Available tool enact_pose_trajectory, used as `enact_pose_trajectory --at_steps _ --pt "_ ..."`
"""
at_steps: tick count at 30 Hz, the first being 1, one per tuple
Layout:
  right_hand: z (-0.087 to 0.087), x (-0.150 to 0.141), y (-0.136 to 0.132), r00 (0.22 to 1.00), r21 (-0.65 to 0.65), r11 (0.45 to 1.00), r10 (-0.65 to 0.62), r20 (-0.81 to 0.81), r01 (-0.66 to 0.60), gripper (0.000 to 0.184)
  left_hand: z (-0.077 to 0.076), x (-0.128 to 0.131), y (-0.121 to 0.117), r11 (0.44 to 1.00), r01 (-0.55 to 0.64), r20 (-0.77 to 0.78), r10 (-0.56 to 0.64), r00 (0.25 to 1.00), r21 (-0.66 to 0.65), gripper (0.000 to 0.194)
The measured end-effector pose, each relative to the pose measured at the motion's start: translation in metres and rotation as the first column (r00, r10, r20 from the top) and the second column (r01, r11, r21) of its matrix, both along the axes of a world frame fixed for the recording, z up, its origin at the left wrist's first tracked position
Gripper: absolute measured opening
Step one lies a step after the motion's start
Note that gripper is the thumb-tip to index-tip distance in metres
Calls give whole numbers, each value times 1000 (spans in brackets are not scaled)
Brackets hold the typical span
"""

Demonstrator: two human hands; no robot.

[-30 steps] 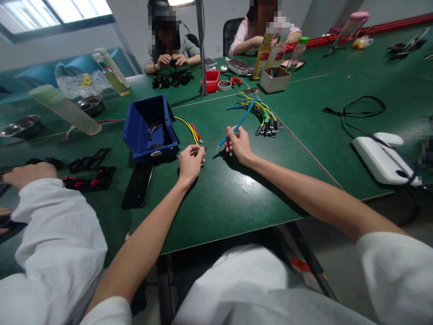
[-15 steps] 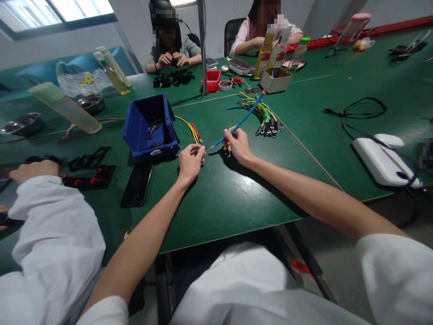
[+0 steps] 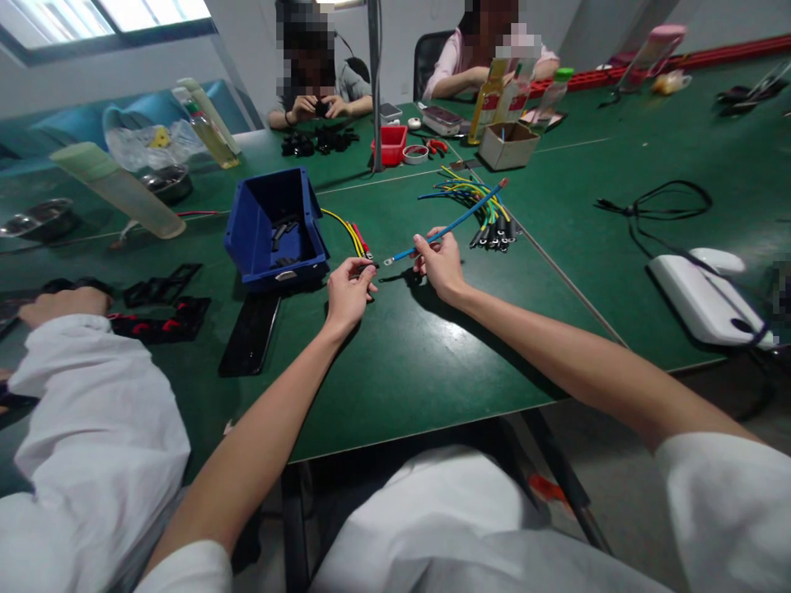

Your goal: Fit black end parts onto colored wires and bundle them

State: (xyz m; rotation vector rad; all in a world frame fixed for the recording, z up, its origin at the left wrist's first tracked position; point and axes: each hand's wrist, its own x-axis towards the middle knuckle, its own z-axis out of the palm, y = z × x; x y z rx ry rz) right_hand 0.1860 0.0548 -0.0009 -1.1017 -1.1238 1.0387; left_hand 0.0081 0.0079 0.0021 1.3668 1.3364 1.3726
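Observation:
My right hand (image 3: 440, 262) pinches a blue cable (image 3: 461, 221) close to its lower end. A silver ring terminal (image 3: 389, 262) at that end points at my left hand (image 3: 349, 290), a small gap away; bare copper shows at the far end. Between my left thumb and fingers is a small black sleeve, mostly hidden by the fingertips. Beyond my left hand, yellow cables (image 3: 349, 231) and a red-sleeved end lie beside the blue bin (image 3: 238, 235), which holds short black sleeves (image 3: 284, 233). A bundle of cables (image 3: 494, 216) with black-sleeved terminals lies beyond my right hand.
A black phone (image 3: 250, 336) lies in front of the bin. At left are a co-worker's sleeve (image 3: 105, 412) and black-and-red parts (image 3: 164, 324). A metal pole (image 3: 376, 91), a red box (image 3: 390, 147) and a cardboard box (image 3: 507, 148) stand farther back. A white device (image 3: 704, 296) sits right.
The blue cable has tilted flatter, its copper end swinging to the right and its terminal end coming nearer my left hand. My left hand keeps its pinch in about the same place.

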Motion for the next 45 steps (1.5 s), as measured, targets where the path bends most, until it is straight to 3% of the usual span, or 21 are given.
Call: enact_pose_trajectory --at_steps 27,45 --pt "1 -1 -1 1000 -4 1000 6 17 -6 46 0 1 -1 997 4 -5 -4 1000 -79 38" --pt "-2 -1 0 999 2 1000 24 33 -24 47 3 2 -4 997 -3 -22 1 1000 -78 36"
